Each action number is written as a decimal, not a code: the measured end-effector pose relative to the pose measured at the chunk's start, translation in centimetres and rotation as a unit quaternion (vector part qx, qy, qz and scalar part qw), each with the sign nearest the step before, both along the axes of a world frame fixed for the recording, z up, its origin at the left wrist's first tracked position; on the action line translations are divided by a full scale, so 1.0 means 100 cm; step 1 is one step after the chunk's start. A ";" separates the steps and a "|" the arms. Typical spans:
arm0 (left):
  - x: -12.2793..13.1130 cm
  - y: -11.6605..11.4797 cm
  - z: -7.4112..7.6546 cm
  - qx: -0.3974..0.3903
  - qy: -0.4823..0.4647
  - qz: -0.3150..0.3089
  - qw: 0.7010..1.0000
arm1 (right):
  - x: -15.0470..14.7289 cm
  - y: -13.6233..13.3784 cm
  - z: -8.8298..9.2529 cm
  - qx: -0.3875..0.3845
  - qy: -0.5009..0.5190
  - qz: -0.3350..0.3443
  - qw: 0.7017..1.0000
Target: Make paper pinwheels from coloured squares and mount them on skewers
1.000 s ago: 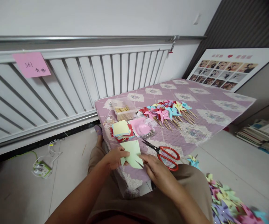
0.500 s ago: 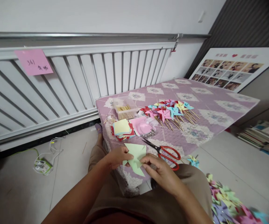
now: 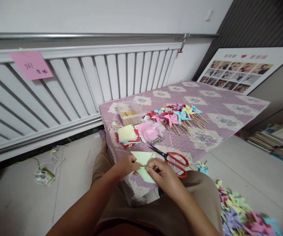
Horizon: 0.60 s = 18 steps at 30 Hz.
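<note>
Between my hands, over the table's near corner, is a light green paper square [image 3: 142, 157] with cut, partly folded corners. My left hand [image 3: 126, 166] pinches it from the left, thumb on top near the middle. From the right, my right hand [image 3: 162, 172] has its thumb and fingertips closed on a flap at the paper's centre. The fingers hide part of the fold. Just beyond my right hand lie scissors [image 3: 167, 158] with red handles, their blades pointing to the far left. A pink dish [image 3: 151, 132] with small metal pieces sits past the paper.
A stack of coloured paper squares [image 3: 127, 133] lies beside a clear box of sticks [image 3: 130, 114]. Finished pinwheels [image 3: 178, 116] are heaped on the flowered tablecloth [image 3: 212, 122]. More pinwheels [image 3: 237, 209] lie low on the right. A power strip [image 3: 44, 176] is on the floor.
My right hand has moved slightly left and brought the green flap in towards the paper's centre. My left hand keeps its grip. The view has shifted slightly.
</note>
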<state>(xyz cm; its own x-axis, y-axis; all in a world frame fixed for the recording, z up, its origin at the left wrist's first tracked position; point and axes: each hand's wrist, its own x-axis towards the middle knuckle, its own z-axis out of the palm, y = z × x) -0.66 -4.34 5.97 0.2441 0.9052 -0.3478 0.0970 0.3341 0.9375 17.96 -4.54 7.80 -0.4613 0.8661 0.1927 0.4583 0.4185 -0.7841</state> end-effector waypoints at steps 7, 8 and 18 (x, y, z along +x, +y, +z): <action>0.004 -0.001 0.005 -0.003 0.005 0.016 1.000 | -0.004 0.003 -0.008 -0.010 0.010 -0.033 0.999; 0.004 -0.001 0.005 -0.002 0.008 0.016 1.000 | -0.004 0.004 -0.009 -0.011 0.008 -0.036 0.999; 0.004 -0.001 0.003 -0.002 0.016 0.023 1.000 | -0.008 0.006 -0.011 -0.013 0.010 -0.052 0.999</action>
<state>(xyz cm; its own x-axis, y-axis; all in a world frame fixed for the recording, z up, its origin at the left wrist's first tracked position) -0.21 -4.44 6.27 0.1915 0.9140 -0.3576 0.1114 0.3417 0.9332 17.13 -3.90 6.72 -0.3647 0.9140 0.1781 0.4831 0.3492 -0.8029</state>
